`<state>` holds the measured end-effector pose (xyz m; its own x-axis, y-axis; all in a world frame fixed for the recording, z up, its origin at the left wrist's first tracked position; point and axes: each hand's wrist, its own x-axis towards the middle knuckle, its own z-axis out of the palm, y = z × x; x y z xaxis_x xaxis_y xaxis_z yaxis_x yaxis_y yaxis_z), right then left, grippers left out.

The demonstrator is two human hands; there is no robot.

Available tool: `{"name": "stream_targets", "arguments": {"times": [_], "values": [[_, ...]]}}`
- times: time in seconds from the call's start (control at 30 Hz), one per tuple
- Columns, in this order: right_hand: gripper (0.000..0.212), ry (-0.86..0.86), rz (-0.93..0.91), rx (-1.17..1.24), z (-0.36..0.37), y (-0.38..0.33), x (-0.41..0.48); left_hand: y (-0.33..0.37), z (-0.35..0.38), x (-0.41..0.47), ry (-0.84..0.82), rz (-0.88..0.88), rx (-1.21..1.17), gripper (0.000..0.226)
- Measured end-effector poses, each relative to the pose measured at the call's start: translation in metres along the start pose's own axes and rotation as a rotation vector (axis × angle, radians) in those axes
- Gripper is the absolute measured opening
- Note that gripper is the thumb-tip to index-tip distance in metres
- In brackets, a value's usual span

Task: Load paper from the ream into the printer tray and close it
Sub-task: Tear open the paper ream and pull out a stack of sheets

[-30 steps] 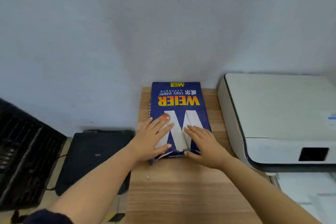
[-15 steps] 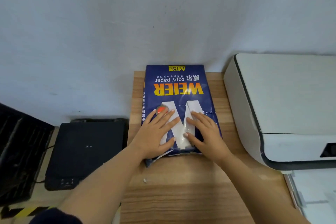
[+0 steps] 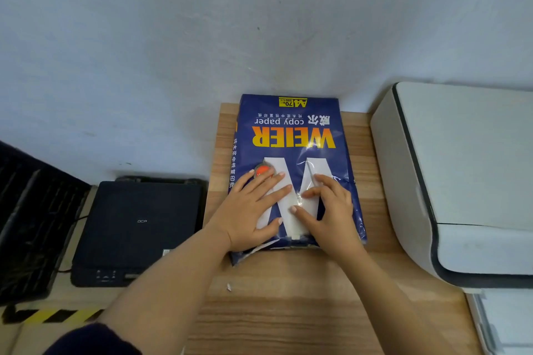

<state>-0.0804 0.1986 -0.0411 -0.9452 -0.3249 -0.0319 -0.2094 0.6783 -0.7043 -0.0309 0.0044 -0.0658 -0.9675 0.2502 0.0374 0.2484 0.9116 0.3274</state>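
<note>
A blue ream of copy paper (image 3: 291,135) with yellow lettering lies flat on the wooden table (image 3: 288,311), its far end against the wall. Its near end is torn open. My left hand (image 3: 251,210) lies flat on the wrapper's left half, fingers spread. My right hand (image 3: 328,213) rests on the right half, fingers bent and pressing the wrapper near its middle seam. The white printer (image 3: 461,176) stands to the right of the ream. Part of a pulled-out white tray (image 3: 501,323) shows at the bottom right under the printer.
A black scanner-like device (image 3: 138,228) sits lower down to the left of the table. A dark slatted object (image 3: 26,225) fills the far left. Yellow-black floor tape (image 3: 52,315) runs at the bottom left. A small paper scrap (image 3: 228,287) lies on the table.
The view has tilted down and moved closer, so the ream and printer sit lower and larger. Both hands stay on the ream's near half; the right fingers have curled more on the wrapper.
</note>
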Motion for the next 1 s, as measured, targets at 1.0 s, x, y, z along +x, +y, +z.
{"name": "stream_targets", "arguments": {"times": [1.0], "values": [[0.021, 0.074, 0.213, 0.131, 0.006, -0.028, -0.004, 0.000, 0.000, -0.001, 0.002, 0.003, 0.027, 0.064]]}}
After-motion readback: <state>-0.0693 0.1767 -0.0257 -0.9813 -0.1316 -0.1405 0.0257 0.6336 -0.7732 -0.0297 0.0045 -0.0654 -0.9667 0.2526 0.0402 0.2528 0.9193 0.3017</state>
